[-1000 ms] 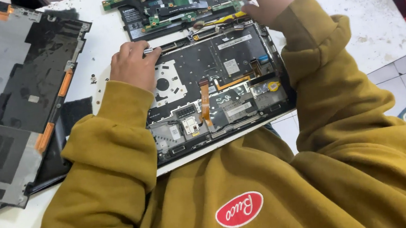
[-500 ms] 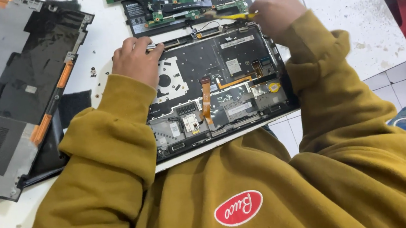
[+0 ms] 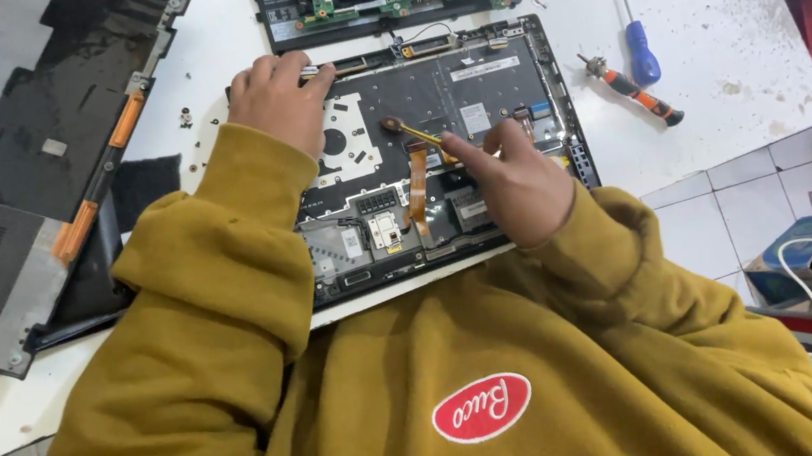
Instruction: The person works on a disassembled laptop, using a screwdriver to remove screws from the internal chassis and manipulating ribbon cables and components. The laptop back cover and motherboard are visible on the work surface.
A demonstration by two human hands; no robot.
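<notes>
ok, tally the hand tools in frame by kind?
Screwdrivers lying on the table: 2, blue-handled and orange-and-black
Yellow-handled tool in the right hand, over the open laptop: 1
Total: 3
The left hand holds no tool.

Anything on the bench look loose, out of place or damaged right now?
Small loose screws lie scattered on the white table beside the left hand, easy to lose. The tabletop is speckled with dark flecks on its right side. No damage visible on the open laptop chassis.
</notes>
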